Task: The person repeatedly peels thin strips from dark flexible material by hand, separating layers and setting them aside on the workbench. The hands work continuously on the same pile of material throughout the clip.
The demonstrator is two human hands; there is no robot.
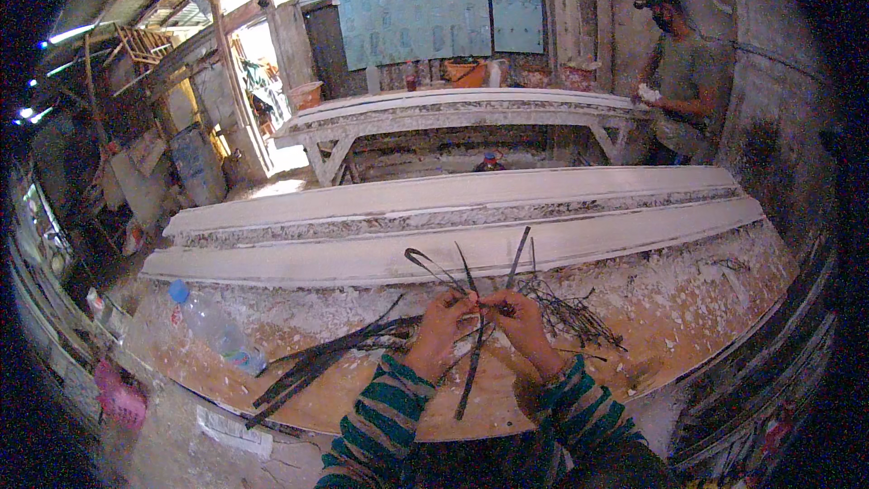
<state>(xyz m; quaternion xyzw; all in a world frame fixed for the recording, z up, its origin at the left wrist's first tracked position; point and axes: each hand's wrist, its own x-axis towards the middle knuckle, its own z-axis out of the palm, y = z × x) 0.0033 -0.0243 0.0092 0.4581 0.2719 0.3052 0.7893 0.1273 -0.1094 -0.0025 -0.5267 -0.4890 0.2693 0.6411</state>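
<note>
Here, both hands meet over the middle of the workbench (688, 308), just above its near edge. Left hand (445, 315) and right hand (518, 312) are almost touching, fingers curled shut around dark thin strips (471, 358); grip looks like a tight pinch on both sides, w/ the strips crossing between the fingertips. Several strip ends stick up past the hands toward the moulding, one long strip hangs down toward the bench edge.

Surroundings:
- Loose bundle of dark strips (317, 362) lies flat on bench, left of the hands, fanning toward the lower left.
- Tangle of thin dark fibres (570, 312) just right of the right hand, on the bench.
- Plastic bottle (215, 328) w/ blue cap lies on its side, far left of bench, well apart from hands.
- Long white plaster moulding (471, 217) runs across the bench behind the hands; strip tips overlap it in view.
- Bench surface is covered w/ white crumbs and flakes, esp. right side.
- Second white moulding table (453, 109) farther back.
- Another person (679, 72) stands at its right end, holding sth small and white; can't tell what.
- Pink basket (118, 396) low at left, below bench.
</note>
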